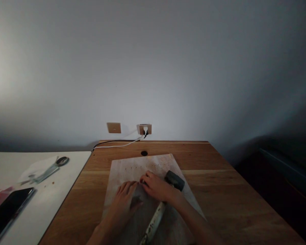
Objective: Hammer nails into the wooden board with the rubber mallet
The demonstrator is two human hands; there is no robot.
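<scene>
A pale flat board [117, 170] lies on the wooden tabletop, with a row of small dark marks near its far edge. My left hand [124, 194] rests over the board, fingers stretched forward and thumb apart, its fingertips close to those of my right hand. My right hand [156, 186] is closed at the middle of the board, fingers curled and pressed together around a small dark spot too unclear to name. Under my right wrist lies a mallet; its black head [175, 180] is to the right and its worn white handle [155, 221] runs toward me.
A white table [66, 190] adjoins on the left, bearing a dark phone [11, 209], a roll of tape [62, 161] and thin plastic packaging [46, 174]. Cables [117, 146] run to a wall socket [149, 129]. A round hole [144, 153] pierces the wooden tabletop [219, 190].
</scene>
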